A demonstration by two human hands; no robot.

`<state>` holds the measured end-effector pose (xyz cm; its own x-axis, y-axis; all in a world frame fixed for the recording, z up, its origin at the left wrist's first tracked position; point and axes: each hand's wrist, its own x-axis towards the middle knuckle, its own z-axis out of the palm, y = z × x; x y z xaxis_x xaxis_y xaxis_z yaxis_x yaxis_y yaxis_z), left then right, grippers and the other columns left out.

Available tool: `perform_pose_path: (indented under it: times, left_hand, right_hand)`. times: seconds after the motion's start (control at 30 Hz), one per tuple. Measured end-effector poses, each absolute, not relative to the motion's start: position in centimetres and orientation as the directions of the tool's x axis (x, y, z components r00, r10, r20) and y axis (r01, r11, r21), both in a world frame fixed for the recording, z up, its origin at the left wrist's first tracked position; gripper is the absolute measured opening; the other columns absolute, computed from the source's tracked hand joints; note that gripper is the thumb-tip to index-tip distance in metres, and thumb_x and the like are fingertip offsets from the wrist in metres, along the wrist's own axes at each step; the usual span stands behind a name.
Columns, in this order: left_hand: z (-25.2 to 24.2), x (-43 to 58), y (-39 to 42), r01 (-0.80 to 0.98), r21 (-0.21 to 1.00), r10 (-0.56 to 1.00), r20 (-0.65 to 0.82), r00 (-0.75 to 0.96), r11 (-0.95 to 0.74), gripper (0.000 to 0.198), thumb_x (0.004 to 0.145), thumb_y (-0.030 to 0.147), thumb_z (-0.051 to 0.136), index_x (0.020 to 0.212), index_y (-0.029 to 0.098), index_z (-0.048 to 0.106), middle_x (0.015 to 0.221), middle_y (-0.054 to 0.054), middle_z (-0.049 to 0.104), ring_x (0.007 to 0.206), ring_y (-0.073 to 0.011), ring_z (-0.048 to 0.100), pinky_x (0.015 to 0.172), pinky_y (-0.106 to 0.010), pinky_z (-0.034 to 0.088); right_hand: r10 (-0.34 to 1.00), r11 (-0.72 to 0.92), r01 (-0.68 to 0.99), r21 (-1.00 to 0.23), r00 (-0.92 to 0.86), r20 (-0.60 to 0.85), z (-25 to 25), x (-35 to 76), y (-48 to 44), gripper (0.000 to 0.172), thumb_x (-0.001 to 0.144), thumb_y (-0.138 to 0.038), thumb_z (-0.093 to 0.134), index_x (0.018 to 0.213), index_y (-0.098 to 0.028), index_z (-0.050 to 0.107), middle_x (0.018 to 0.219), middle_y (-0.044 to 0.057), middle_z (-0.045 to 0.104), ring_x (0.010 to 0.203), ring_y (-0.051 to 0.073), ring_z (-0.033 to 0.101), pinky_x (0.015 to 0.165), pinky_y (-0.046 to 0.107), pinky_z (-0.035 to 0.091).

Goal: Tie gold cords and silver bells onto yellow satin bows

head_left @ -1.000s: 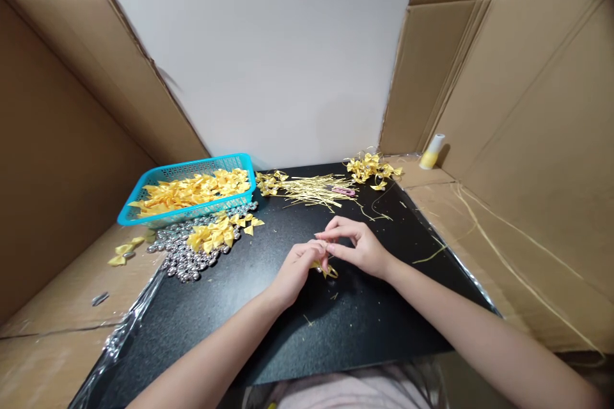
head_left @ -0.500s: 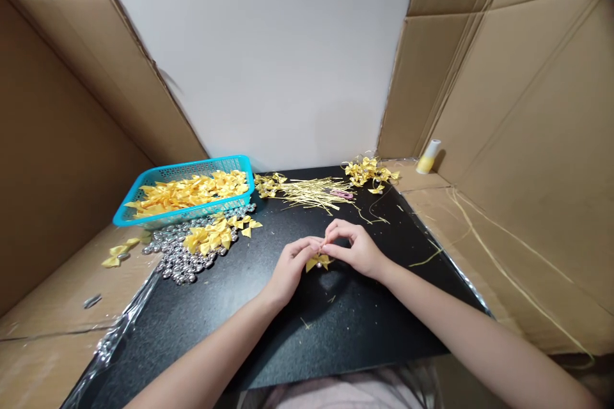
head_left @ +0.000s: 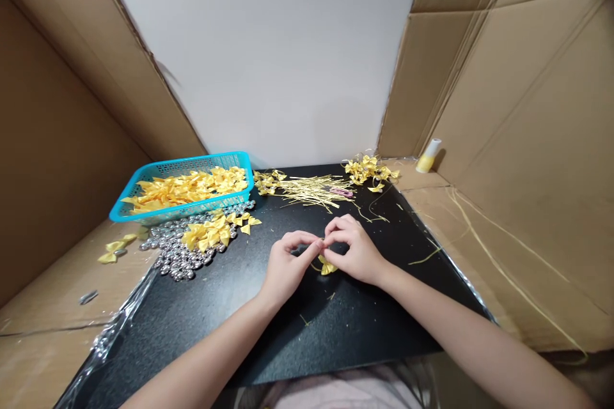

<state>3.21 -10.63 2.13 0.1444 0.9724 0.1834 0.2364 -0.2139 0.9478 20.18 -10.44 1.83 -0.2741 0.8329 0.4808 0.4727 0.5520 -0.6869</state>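
Observation:
Over the middle of the black tabletop, my left hand point(head_left: 286, 263) and my right hand point(head_left: 355, 248) meet at the fingertips. Both are closed in a pinch, and what lies between the fingertips is too small to make out, possibly a thin tie. Just below the fingertips hangs a yellow bow point(head_left: 328, 265), with a thin gold strand curving at its left side. Behind the hands lie many gold ties point(head_left: 311, 189) in a loose heap, with a pink clip point(head_left: 341, 192) on their right side.
A blue basket point(head_left: 115, 213) of yellow bows stands back left. Silver beads point(head_left: 180, 265) and loose bows point(head_left: 208, 236) lie before it. More tied bows point(head_left: 367, 170) sit back right, near a spool point(head_left: 428, 156). Cardboard walls point(head_left: 537, 108) flank the black tabletop point(head_left: 211, 313).
The bow has turned and shifted slightly right beneath the fingertips, and a curved strand now shows beside it. My left hand has moved a little left, its fingertips still meeting my right hand's.

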Motion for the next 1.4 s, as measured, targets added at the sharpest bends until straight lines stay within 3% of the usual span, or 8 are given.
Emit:
perform_pose_path:
  times: [0.13, 0.33, 0.53, 0.73, 0.93, 1.13, 1.27, 1.4]
  left_hand:
    - [1.9, 3.2, -10.5, 0.214, 0.965, 0.982, 0.123, 0.143, -0.152, 0.022, 0.077, 0.036, 0.067, 0.069, 0.016, 0.073, 0.076, -0.005, 0.073, 0.071, -0.019, 0.062, 0.065, -0.027, 0.043]
    - [2.3, 3.1, -10.6, 0.221, 0.967, 0.986, 0.095, 0.138, -0.124, 0.02, 0.073, 0.031, 0.07, 0.06, 0.017, 0.069, 0.069, -0.002, 0.069, 0.064, -0.0151, 0.055, 0.062, -0.025, 0.04]
    - [2.2, 3.0, -10.5, 0.149, 0.988, 0.983, 0.008, 0.185, -0.036, 0.02, 0.069, 0.034, 0.073, 0.065, 0.015, 0.068, 0.061, -0.002, 0.067, 0.056, -0.0139, 0.056, 0.057, -0.025, 0.041]
    - [2.0, 2.9, -10.2, 0.059, 0.998, 0.979, -0.048, 0.199, 0.037, 0.022, 0.065, 0.031, 0.074, 0.067, 0.016, 0.058, 0.063, -0.002, 0.07, 0.06, -0.0157, 0.065, 0.061, -0.025, 0.046]
    - [2.1, 2.9, -10.2, -0.002, 1.0, 0.971, -0.026, 0.237, 0.027, 0.023, 0.071, 0.027, 0.065, 0.079, 0.022, 0.044, 0.066, 0.002, 0.071, 0.068, -0.0159, 0.069, 0.073, -0.029, 0.05]
    - [2.0, 2.3, -10.2, 0.333, 0.913, 0.944, 0.135, 0.301, -0.237, 0.008, 0.079, 0.024, 0.053, 0.073, 0.019, 0.056, 0.07, 0.0, 0.069, 0.064, -0.0146, 0.062, 0.061, -0.023, 0.043]
    - [2.3, 2.0, -10.3, 0.461, 0.84, 0.946, 0.173, 0.274, -0.287, 0.014, 0.075, 0.019, 0.057, 0.071, 0.019, 0.07, 0.062, 0.001, 0.067, 0.052, -0.0134, 0.049, 0.055, -0.025, 0.036]
    - [2.5, 2.1, -10.5, 0.535, 0.782, 0.941, 0.201, 0.273, -0.321, 0.014, 0.073, 0.019, 0.062, 0.074, 0.022, 0.076, 0.068, -0.001, 0.073, 0.056, -0.016, 0.053, 0.061, -0.028, 0.037]
  right_hand:
    - [0.843, 0.538, 0.442, -0.718, -0.256, 0.473, 1.8, 20.4, -10.4, 0.013, 0.073, -0.01, 0.071, 0.066, -0.022, 0.07, 0.08, 0.001, 0.062, 0.083, 0.019, 0.052, 0.08, 0.036, 0.042]
    - [0.863, 0.505, 0.337, -0.794, -0.223, 0.454, 1.5, 21.2, -9.8, 0.008, 0.075, -0.016, 0.072, 0.071, -0.022, 0.073, 0.083, 0.002, 0.063, 0.085, 0.018, 0.058, 0.084, 0.036, 0.046]
    - [0.872, 0.485, 0.216, -0.847, -0.192, 0.45, 1.3, 21.5, -9.3, 0.007, 0.078, -0.023, 0.069, 0.072, -0.019, 0.07, 0.083, 0.004, 0.066, 0.082, 0.018, 0.064, 0.082, 0.035, 0.05]
    - [0.878, 0.473, 0.165, -0.865, -0.172, 0.447, 1.5, 21.5, -9.4, 0.008, 0.078, -0.023, 0.07, 0.07, -0.02, 0.07, 0.08, 0.004, 0.066, 0.081, 0.018, 0.064, 0.08, 0.034, 0.05]
    - [0.885, 0.459, 0.157, -0.874, -0.162, 0.436, 1.3, 21.7, -9.2, 0.009, 0.078, -0.025, 0.07, 0.071, -0.019, 0.07, 0.081, 0.004, 0.066, 0.079, 0.018, 0.063, 0.077, 0.034, 0.05]
    - [0.889, 0.452, 0.164, -0.877, -0.159, 0.429, 1.2, 21.7, -9.2, 0.008, 0.077, -0.022, 0.069, 0.07, -0.019, 0.07, 0.079, 0.003, 0.066, 0.077, 0.017, 0.062, 0.077, 0.033, 0.049]
    - [0.886, 0.458, 0.157, -0.875, -0.161, 0.435, 1.4, 21.5, -9.3, 0.006, 0.076, -0.02, 0.068, 0.07, -0.019, 0.07, 0.078, 0.003, 0.065, 0.077, 0.017, 0.062, 0.076, 0.033, 0.049]
    - [0.88, 0.468, 0.143, -0.872, -0.17, 0.444, 1.6, 21.4, -9.5, 0.006, 0.076, -0.02, 0.068, 0.07, -0.019, 0.07, 0.078, 0.003, 0.065, 0.077, 0.017, 0.062, 0.076, 0.033, 0.049]
